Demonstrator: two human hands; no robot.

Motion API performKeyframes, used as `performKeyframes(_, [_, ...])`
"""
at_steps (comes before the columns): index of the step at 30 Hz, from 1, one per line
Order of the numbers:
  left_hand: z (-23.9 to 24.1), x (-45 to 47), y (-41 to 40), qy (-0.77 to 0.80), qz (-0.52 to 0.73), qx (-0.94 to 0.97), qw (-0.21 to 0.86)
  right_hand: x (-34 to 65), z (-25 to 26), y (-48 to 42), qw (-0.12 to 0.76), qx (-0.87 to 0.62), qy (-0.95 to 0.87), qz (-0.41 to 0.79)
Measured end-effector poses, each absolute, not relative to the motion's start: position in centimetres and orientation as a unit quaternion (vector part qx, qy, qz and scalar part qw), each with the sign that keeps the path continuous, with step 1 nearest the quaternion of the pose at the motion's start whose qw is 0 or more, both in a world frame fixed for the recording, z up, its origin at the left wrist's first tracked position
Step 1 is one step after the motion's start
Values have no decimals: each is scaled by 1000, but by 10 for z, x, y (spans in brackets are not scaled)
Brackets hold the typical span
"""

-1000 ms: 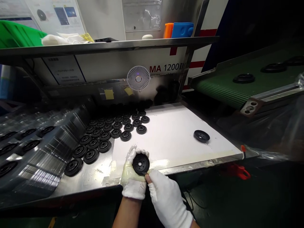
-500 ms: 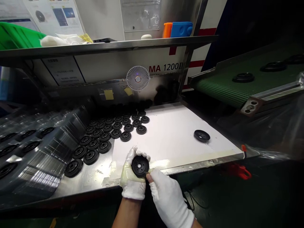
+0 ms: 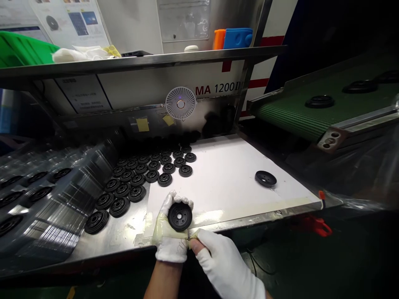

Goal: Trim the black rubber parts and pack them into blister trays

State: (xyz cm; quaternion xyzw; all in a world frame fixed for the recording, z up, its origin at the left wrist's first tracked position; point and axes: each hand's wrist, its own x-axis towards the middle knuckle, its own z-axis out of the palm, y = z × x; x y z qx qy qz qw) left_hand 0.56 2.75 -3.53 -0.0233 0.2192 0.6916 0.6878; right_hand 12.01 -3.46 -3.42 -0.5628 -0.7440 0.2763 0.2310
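My left hand [image 3: 170, 236], in a white glove, is closed around a round black rubber disc [image 3: 180, 216] with a centre hole, held upright over the front edge of the steel bench. My right hand [image 3: 222, 265], also gloved, sits just below and right of the disc, its thumb and forefinger pinched together near the disc's lower rim; what they pinch is too small to make out. Several matching black discs [image 3: 141, 176] lie in rows on the bench to the left. One lone disc [image 3: 265, 178] rests on the white sheet [image 3: 224, 174].
A green conveyor belt [image 3: 293, 116] at the right carries more discs [image 3: 319, 101]. Clear plastic trays [image 3: 37, 195] with discs fill the left. A small fan [image 3: 181, 103] stands at the back under a steel shelf [image 3: 140, 62]. A red tool [image 3: 311, 226] hangs below the bench edge.
The left hand and its disc have shifted slightly left and down. The right hand has drawn back toward me, a little away from the disc's rim.
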Motion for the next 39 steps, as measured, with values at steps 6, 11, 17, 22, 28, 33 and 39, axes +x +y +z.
performKeyframes(6, [-30, 3, 28, 203, 686, -74, 695, 135, -21, -32, 229, -578, -733, 276])
performKeyframes(11, [-28, 7, 24, 205, 677, -79, 703, 132, -33, -31, 301, -580, -725, 217])
performKeyframes(17, [-23, 10, 20, 211, 688, -97, 688, 119, -43, -34, 293, -585, -743, 144])
performKeyframes(22, [-16, 7, 20, 215, 680, -117, 691, 122, -32, -37, 275, -564, -746, 223])
performKeyframes(28, [-14, 7, 18, 252, 679, -136, 676, 127, -31, -37, 273, -556, -727, 296])
performKeyframes(33, [-17, -9, 8, 198, 620, -32, 759, 162, -30, -23, 303, -615, -691, 230])
performKeyframes(39, [-15, -31, -2, 455, 580, 374, 562, 273, -26, 36, 193, -800, -568, 12])
